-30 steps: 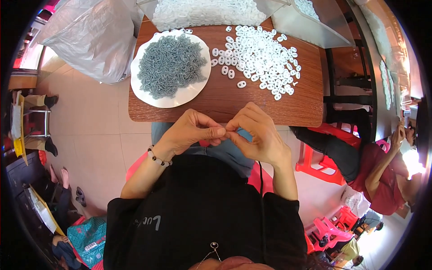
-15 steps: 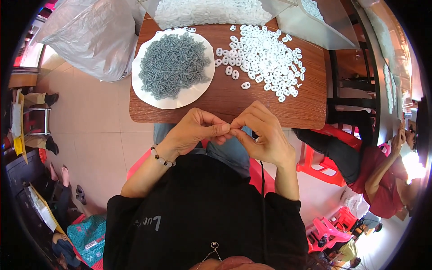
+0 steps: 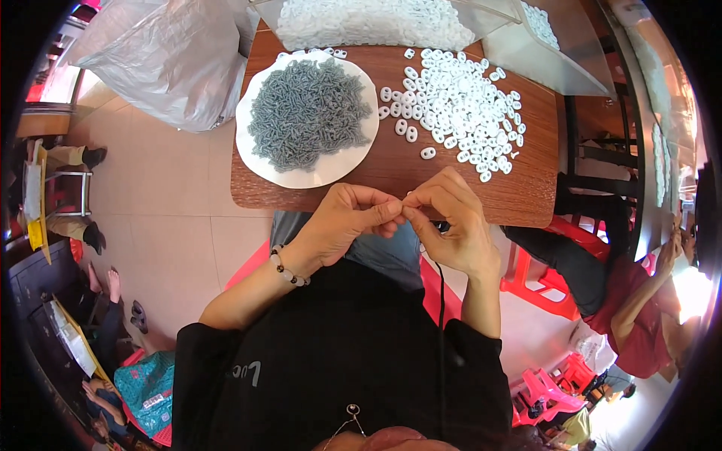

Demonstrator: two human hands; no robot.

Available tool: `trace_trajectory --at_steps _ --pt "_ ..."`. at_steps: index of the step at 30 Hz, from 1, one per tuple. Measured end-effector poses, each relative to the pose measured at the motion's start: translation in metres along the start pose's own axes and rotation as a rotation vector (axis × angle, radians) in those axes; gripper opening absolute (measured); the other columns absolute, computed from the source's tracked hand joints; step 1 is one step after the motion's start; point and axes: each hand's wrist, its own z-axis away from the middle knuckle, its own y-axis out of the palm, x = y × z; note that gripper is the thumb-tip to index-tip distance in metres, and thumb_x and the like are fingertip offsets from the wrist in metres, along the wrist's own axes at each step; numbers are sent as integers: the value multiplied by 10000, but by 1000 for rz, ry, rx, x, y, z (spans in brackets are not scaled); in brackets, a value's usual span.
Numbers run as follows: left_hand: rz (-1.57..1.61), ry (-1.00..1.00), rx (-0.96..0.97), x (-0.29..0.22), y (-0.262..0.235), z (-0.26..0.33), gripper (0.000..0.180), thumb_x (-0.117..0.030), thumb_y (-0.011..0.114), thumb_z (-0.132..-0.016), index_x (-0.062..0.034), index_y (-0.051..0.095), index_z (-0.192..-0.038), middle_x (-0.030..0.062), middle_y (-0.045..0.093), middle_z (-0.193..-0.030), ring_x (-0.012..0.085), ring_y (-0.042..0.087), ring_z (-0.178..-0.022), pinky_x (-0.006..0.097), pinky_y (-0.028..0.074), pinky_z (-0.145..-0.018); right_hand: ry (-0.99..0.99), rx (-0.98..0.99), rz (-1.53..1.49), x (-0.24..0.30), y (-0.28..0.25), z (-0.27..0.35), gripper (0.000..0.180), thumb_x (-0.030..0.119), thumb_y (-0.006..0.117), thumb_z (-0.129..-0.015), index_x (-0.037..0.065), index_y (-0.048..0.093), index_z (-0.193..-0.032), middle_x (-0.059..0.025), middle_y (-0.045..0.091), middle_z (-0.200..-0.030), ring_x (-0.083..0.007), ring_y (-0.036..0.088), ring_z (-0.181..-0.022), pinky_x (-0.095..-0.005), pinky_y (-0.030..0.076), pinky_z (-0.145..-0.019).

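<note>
My left hand [image 3: 353, 222] and my right hand [image 3: 451, 219] meet just off the near edge of the brown wooden table [image 3: 338, 198]. Thumb and fingers of each are pinched together, tip against tip. Whatever they grip is too small and too covered to make out. Beyond my left hand is a white plate [image 3: 252, 161] heaped with small grey ribbed plugs [image 3: 308, 113]. Past my right hand lies a loose spread of small white oval pieces [image 3: 470, 113], each with two holes.
A clear bin of white pieces [image 3: 376, 22] stands along the table's far edge, with another tray [image 3: 556, 64] at its right. A large grey plastic bag [image 3: 162, 68] is at the far left. A person in a red shirt [image 3: 647, 323] sits to the right by a red stool [image 3: 545, 282].
The table and its contents have shifted slightly right and down in the picture, and my hands with them. Both hands keep their fingertip pinch.
</note>
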Motion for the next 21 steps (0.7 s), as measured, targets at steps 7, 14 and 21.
trace_trajectory --at_steps 7,14,21 --pt "2 25 2 6 13 -5 222 -220 636 -896 -7 664 -951 37 664 -839 84 597 -709 205 473 -630 11 -33 -22 -9 -7 8 151 -81 683 -697 9 636 -810 -77 593 -754 -208 551 -712 -289 434 -601" --pt "53 45 -6 13 24 -10 176 -175 598 -917 -11 644 -959 29 650 -833 83 587 -707 208 468 -650 111 -90 -202 -21 -9 24 114 -62 666 -773 0 664 -869 -54 592 -768 -127 542 -686 -242 439 -590" --pt "85 90 -78 18 27 -14 171 -177 590 -920 -16 634 -955 37 646 -859 89 587 -725 230 485 -693 320 -131 -474 -35 -1 37 114 -60 616 -842 -36 642 -950 -21 600 -812 -75 584 -749 -197 484 -679"
